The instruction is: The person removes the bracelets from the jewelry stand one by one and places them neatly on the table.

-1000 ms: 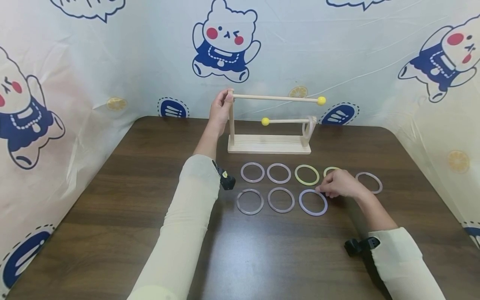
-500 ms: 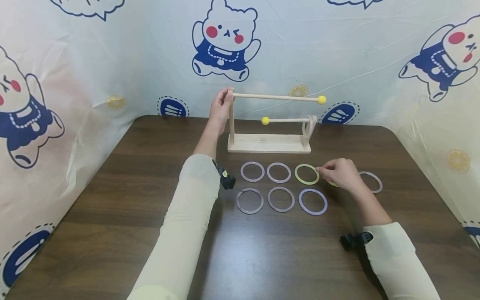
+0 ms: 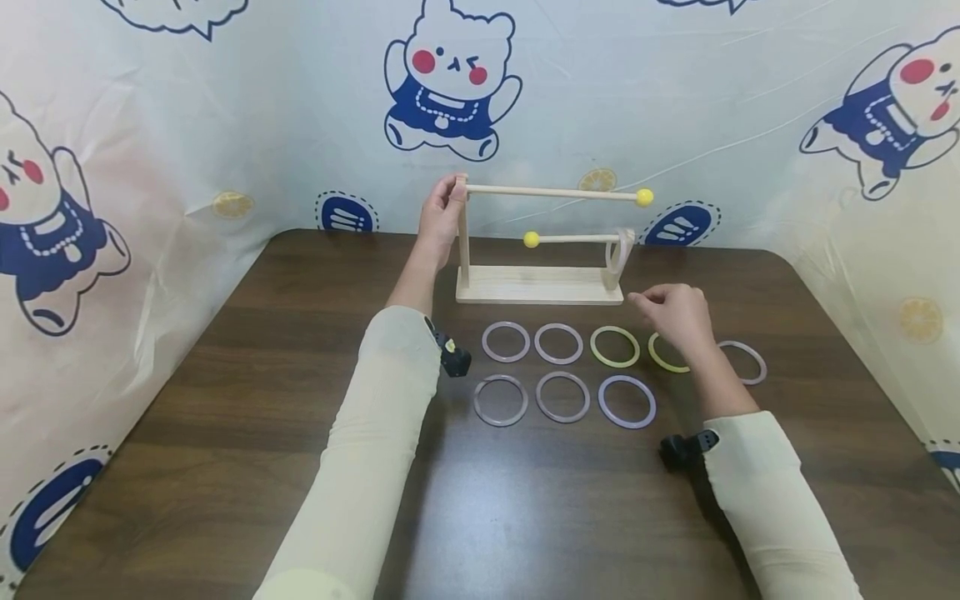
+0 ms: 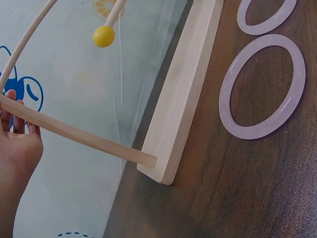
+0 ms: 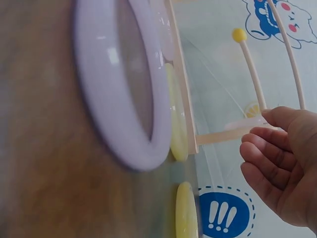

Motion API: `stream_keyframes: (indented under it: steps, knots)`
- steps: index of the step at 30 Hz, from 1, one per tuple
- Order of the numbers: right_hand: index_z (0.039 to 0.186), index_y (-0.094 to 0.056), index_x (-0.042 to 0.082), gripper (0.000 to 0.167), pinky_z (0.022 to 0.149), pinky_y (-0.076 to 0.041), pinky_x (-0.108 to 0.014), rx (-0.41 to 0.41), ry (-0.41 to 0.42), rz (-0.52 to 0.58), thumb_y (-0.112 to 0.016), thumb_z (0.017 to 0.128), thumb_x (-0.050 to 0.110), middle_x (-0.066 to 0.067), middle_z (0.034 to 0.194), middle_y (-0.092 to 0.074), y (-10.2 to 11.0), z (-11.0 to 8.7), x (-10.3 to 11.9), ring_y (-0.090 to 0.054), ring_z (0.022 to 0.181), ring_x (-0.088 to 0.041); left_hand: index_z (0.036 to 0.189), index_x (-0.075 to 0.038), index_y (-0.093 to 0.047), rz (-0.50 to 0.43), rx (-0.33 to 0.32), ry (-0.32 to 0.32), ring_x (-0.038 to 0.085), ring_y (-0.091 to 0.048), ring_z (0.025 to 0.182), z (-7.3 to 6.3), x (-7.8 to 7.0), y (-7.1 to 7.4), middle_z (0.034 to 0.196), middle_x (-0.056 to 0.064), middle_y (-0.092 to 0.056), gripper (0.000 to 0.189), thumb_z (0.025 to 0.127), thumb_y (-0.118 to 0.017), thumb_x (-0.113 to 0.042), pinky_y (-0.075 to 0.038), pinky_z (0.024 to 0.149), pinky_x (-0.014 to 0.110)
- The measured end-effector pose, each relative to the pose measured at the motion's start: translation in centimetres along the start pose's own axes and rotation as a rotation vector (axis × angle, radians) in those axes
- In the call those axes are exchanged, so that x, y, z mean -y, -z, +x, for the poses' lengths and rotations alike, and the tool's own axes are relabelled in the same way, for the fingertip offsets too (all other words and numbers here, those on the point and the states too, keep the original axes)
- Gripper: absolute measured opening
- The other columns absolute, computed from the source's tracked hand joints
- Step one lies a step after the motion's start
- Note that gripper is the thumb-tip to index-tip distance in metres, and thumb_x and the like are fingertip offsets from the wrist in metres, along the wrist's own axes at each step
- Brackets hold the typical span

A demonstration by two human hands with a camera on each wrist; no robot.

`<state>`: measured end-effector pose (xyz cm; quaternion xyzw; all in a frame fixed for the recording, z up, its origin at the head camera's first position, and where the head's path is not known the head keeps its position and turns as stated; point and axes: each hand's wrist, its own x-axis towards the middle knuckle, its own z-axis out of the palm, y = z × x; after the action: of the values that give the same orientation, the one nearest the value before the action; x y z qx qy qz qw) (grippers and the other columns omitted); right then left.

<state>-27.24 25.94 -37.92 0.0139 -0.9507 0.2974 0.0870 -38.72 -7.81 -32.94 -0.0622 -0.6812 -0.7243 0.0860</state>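
Note:
My left hand (image 3: 441,212) grips the top of the tall left post of a pale wooden ring stand (image 3: 538,285). The left wrist view shows fingers (image 4: 19,124) behind that post. Two horizontal rods with yellow ball ends reach out from the stand's posts, and one pale ring (image 3: 617,253) hangs on the lower rod (image 3: 577,240) by the short right post. My right hand (image 3: 678,317) hovers above the table just right of the stand's base, its fingers loosely bent and holding nothing. Beneath its wrist lies a yellow ring (image 3: 666,360), partly hidden.
Several purple and yellow rings lie flat in two rows before the stand, among them a yellow ring (image 3: 615,347), a blue-purple ring (image 3: 627,402) and a pale purple ring (image 3: 757,362) at the right. A printed curtain (image 3: 300,125) surrounds the brown table (image 3: 225,467).
My right hand has moved from beside the blue-purple ring up and away over the yellow rings toward the stand's right end. The left hand keeps its grip on the post; the rings have not moved.

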Motion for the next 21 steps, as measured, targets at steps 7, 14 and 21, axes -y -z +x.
stream_keyframes:
  steps: [7, 14, 21]
  knots:
    - [0.087, -0.072, 0.001, 0.038, 0.056, -0.042, -0.032, -0.035, -0.037, 0.072, -0.061, 0.088, 0.038, -0.009, 0.068, -0.067, 0.0, 1.6, 0.0, -0.060, 0.063, -0.021, 0.131, -0.008, -0.048, 0.001, 0.002, -0.007, 0.015, -0.048, 0.107, 0.1, 0.1, 0.0, 0.111, 0.004, -0.055, 0.046, 0.093, -0.049, -0.035, -0.035, 0.092, 0.026]
    - [0.086, -0.072, 0.003, 0.039, 0.058, -0.041, -0.031, -0.092, -0.061, 0.131, -0.060, 0.088, 0.040, -0.009, 0.070, -0.067, 0.0, 2.7, 0.5, -0.059, 0.067, -0.021, 0.129, -0.010, -0.050, 0.001, 0.004, -0.011, 0.016, -0.048, 0.109, 0.1, 0.0, 0.1, 0.113, 0.004, -0.055, 0.044, 0.093, -0.048, -0.035, -0.035, 0.093, 0.025]
    - [0.099, -0.071, 0.004, 0.037, 0.064, -0.042, -0.028, -0.115, -0.098, 0.186, -0.062, 0.087, 0.038, -0.010, 0.082, -0.070, -0.3, 3.4, 0.9, -0.064, 0.081, -0.025, 0.130, -0.011, -0.050, -0.006, 0.007, 0.010, 0.019, -0.048, 0.111, -0.1, -0.2, 0.1, 0.112, 0.003, -0.055, 0.044, 0.093, -0.048, -0.035, -0.035, 0.094, 0.027]
